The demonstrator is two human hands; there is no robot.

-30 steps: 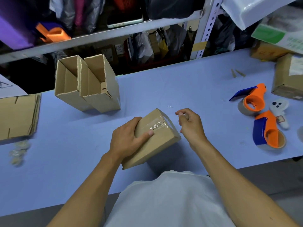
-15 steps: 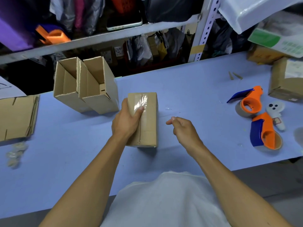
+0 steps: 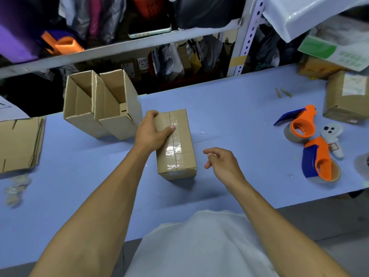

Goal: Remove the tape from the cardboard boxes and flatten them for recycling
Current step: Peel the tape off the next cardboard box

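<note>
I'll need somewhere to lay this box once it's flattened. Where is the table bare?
Bare blue table between the taped box and the tape dispensers; also the near-left strip by the flat cardboard stack. Crowded at the right end.

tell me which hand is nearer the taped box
Left. The left hand grips the taped box at its far left edge, thumb on top; the right hand hangs just right of it, not touching.

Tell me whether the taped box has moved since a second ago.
Yes. The taped box, gripped by the left hand, went from tilted near the table's front edge to lying flat farther back, beside the open boxes.
</note>
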